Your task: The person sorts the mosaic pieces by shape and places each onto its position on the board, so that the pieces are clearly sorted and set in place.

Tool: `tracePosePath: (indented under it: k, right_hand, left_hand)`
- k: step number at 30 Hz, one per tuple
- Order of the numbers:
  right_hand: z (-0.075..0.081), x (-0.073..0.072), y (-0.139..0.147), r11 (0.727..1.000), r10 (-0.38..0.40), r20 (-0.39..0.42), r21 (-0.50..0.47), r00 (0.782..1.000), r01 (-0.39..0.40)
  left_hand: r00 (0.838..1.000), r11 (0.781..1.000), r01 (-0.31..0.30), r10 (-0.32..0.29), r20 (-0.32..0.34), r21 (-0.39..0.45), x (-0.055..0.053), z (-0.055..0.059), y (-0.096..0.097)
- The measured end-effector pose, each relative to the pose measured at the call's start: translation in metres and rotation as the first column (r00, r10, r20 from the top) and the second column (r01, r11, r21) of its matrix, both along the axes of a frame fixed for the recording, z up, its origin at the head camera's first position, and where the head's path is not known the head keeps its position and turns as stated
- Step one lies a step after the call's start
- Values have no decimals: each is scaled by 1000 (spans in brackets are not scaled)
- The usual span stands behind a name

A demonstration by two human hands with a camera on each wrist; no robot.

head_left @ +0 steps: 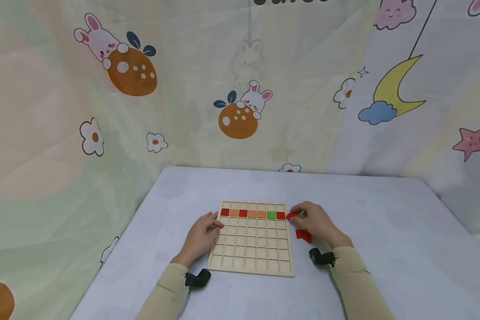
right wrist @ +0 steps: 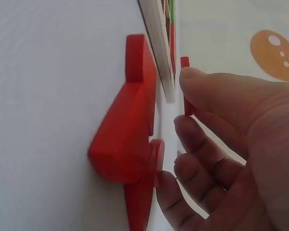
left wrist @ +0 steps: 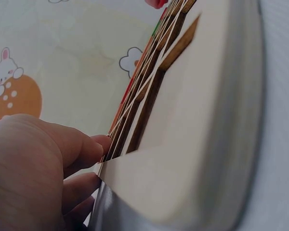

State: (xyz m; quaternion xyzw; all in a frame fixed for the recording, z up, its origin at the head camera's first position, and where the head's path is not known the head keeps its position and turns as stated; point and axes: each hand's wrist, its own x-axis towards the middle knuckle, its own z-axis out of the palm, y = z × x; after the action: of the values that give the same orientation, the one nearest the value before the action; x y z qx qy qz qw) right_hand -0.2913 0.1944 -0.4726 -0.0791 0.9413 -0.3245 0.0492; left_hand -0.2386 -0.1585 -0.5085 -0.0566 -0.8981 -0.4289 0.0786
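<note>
A wooden grid board (head_left: 250, 242) lies on the table, a row of red, orange and green square tiles (head_left: 253, 214) set across its second row from the far edge. My left hand (head_left: 202, 235) holds the board's left edge, the thumb over the rim and other fingers beside it. Between thumb and finger, my right hand (head_left: 316, 220) pinches a red tile (right wrist: 185, 61), just off the board's right side near the row's end. Under that hand, a small heap of red tiles (right wrist: 123, 134) lies on the table, partly hidden in the head view.
The white-covered table (head_left: 384, 222) reaches back to a printed cloth backdrop (head_left: 304, 102) with rabbits, flowers and a moon. Black wrist straps with cameras sit at the left cuff (head_left: 198, 278) and the right cuff (head_left: 322, 257).
</note>
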Motion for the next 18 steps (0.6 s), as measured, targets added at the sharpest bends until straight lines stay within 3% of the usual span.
tracePosePath:
  k: [11,18]
  right_hand:
    - [6,5,-6,997,80,-56,17,995,-79]
    - [8,8,-14,994,105,-48,18,993,-105]
  left_hand:
    - [1000,1000,10,-10,-4,-7,-2,-2,0]
    - [1000,1000,1,-1,0,-6,-1,-2,0]
